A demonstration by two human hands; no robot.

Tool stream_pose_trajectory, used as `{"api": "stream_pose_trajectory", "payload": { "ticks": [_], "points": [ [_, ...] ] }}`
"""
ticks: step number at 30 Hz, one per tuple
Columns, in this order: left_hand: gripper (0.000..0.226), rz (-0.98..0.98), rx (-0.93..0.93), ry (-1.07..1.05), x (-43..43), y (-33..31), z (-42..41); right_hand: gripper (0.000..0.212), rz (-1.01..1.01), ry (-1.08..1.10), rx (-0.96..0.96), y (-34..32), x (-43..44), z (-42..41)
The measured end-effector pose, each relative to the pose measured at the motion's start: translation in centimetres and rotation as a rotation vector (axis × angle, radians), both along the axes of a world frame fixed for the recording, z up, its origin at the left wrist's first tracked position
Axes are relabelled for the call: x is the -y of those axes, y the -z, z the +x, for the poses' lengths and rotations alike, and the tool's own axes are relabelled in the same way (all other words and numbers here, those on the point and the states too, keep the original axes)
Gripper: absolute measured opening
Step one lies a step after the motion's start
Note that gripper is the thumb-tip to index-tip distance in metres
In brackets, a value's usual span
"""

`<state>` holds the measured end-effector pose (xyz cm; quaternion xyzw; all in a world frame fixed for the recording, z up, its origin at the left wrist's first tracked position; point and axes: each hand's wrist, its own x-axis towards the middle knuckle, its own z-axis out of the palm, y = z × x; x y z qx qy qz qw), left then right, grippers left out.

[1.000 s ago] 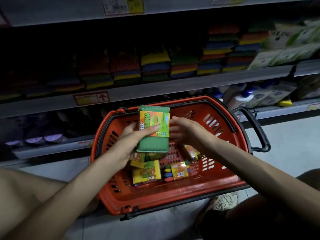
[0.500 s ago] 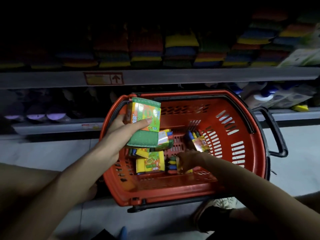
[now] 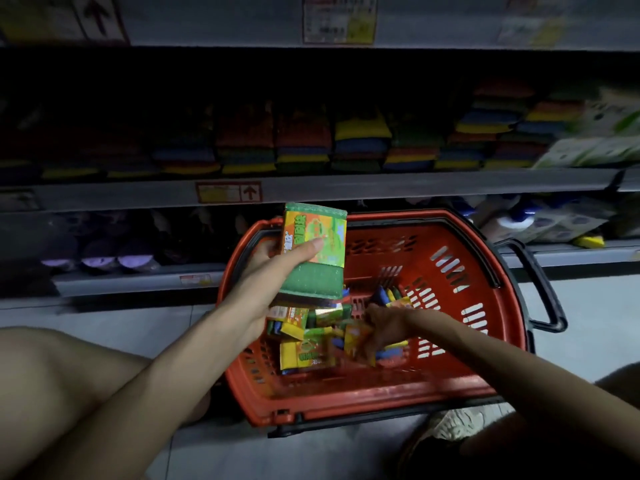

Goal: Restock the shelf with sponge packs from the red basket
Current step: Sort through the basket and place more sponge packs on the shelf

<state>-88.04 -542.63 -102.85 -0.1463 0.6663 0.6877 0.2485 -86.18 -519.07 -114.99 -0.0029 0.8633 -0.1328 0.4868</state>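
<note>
Dim aisle: pale floor [image 3: 121, 327] under red basket [image 3: 346, 407], stocked grey shelf [image 3: 381, 187] behind.

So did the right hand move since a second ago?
Yes. The right hand left the green sponge pack and dropped into the red basket, down among the loose packs.

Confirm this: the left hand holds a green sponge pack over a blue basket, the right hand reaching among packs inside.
The basket is red, not blue; the head view shows it. The left hand holds the green sponge pack over it, the right hand reaching among packs inside.
</note>
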Motion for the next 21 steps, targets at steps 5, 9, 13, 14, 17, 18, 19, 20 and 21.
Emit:
{"api": "stream_pose_trajectory", "payload": {
  "ticks": [5,9,13,14,17,18,19,20,21],
  "points": [
    [0.067,0.131,0.010,-0.031,-0.9,-2.0,0.1,0.075,-0.338,0.383,-0.187,-10.4,-3.7,0.7],
    [0.051,0.242,0.041,-0.007,-1.1,-3.3,0.4,0.054,-0.777,0.617,-0.090,-17.5,-5.6,2.3],
    [0.073,0.200,-0.050,0.018,-1.0,-4.2,0.5,0.066,-1.087,0.885,-0.131,-19.1,-6.5,3.5],
    [0.078,0.180,-0.084,0.026,-1.1,-4.4,0.6,0.075,-1.130,0.950,-0.163,-19.1,-6.6,3.7],
    [0.082,0.210,-0.135,0.018,-1.8,-4.9,0.8,0.078,-1.311,1.104,-0.212,-19.7,-6.5,4.2],
    [0.078,0.221,-0.139,0.010,-2.2,-5.1,0.8,0.077,-1.372,1.136,-0.225,-19.9,-6.5,4.3],
    [0.072,0.225,-0.144,0.006,-2.6,-5.3,0.7,0.076,-1.417,1.164,-0.235,-20.1,-6.5,4.4],
    [0.067,0.222,-0.144,0.005,-3.1,-5.5,0.6,0.075,-1.464,1.181,-0.250,-20.2,-6.6,4.4],
    [0.064,0.214,-0.144,0.012,-3.4,-5.6,0.5,0.074,-1.504,1.194,-0.259,-20.4,-6.6,4.5]
  ]
}}
